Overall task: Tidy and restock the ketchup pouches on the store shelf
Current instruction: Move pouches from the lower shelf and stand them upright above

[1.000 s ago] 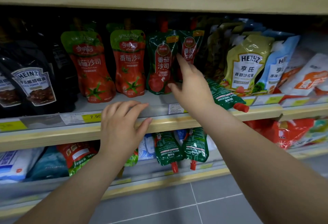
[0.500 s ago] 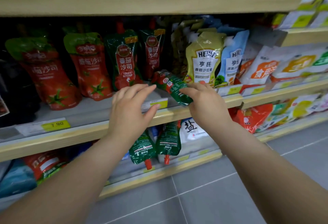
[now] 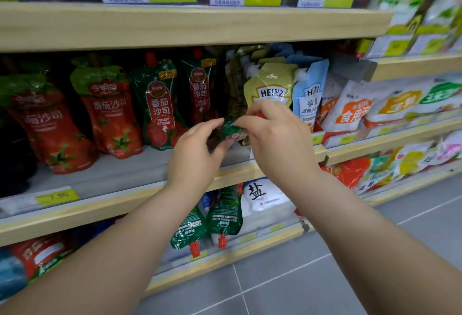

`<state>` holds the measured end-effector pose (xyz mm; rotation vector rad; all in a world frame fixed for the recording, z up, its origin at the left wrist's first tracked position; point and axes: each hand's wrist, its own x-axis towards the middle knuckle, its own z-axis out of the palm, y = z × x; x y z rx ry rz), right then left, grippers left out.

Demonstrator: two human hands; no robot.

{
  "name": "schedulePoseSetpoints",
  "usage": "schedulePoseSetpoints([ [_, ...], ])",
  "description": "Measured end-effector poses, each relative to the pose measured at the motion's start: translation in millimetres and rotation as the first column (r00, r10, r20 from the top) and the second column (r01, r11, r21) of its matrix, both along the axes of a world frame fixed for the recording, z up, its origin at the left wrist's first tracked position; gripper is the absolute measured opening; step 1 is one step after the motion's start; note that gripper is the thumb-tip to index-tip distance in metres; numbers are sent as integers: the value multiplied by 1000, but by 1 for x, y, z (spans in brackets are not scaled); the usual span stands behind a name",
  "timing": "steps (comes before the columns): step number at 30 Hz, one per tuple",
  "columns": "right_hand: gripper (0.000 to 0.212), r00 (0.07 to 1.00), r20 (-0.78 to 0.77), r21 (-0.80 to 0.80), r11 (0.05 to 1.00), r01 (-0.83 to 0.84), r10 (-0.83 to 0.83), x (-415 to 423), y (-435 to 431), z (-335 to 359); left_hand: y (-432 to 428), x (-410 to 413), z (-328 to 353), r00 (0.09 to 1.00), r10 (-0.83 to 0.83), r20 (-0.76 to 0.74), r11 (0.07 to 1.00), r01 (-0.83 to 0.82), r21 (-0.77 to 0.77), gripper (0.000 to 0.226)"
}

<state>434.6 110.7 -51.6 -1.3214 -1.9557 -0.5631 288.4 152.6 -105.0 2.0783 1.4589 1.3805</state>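
Note:
Both hands hold one green ketchup pouch point(image 3: 228, 127) over the front of the middle shelf point(image 3: 125, 172). My left hand point(image 3: 197, 154) pinches its left end. My right hand point(image 3: 277, 137) grips its right end, where a bit of red cap shows; most of the pouch is hidden behind my fingers. Behind it, two green ketchup pouches point(image 3: 160, 104) point(image 3: 201, 89) stand upright on the shelf. To their left stand two red ketchup pouches point(image 3: 110, 112) point(image 3: 47, 127). Two more green pouches point(image 3: 225, 212) hang cap-down on the lower shelf.
Heinz pouches point(image 3: 271, 84) point(image 3: 310, 94) stand right of my hands, then white and orange bags point(image 3: 350, 107). A salt bag point(image 3: 265, 197) sits on the lower shelf. Price tags point(image 3: 57, 196) line the wooden shelf edges. Grey tiled floor point(image 3: 287, 279) lies below.
The view shifted right and up. My left hand left the shelf edge and took hold of the green pouch's end; my right hand lifted the pouch off the shelf.

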Motion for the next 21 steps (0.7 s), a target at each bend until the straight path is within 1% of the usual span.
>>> schedulePoseSetpoints([
  [2,20,1000,-11,46,999,-1,2,-4,3,4,2,2,3,1000,8,27,1000,-7,-6,34],
  [4,25,998,-58,110,994,-12,18,-7,7,5,5,2,6,998,4,62,1000,-2,-31,30],
  [6,39,988,-146,168,986,-18,43,-7,11,2,9,0,7,996,2,88,999,1,-43,29],
  [8,53,971,-235,182,983,2,42,-5,12,-8,13,-2,9,995,12,97,999,-8,-48,29],
  [10,64,952,-303,114,993,-5,40,-2,13,-23,16,-4,12,994,23,104,999,-17,-51,28],
  [13,87,937,-346,-113,990,-84,40,-2,22,-44,23,-4,15,993,44,106,996,-36,-78,26],
  [15,99,925,-376,-219,966,-135,44,-5,30,-49,28,-5,17,995,51,85,993,-41,-108,25],
  [18,110,906,-418,-252,950,-184,64,-13,44,-50,34,-6,21,997,48,64,987,-38,-154,24],
  [21,115,879,-472,-265,940,-214,67,-21,56,-52,39,-8,25,998,36,55,975,-23,-222,24],
])
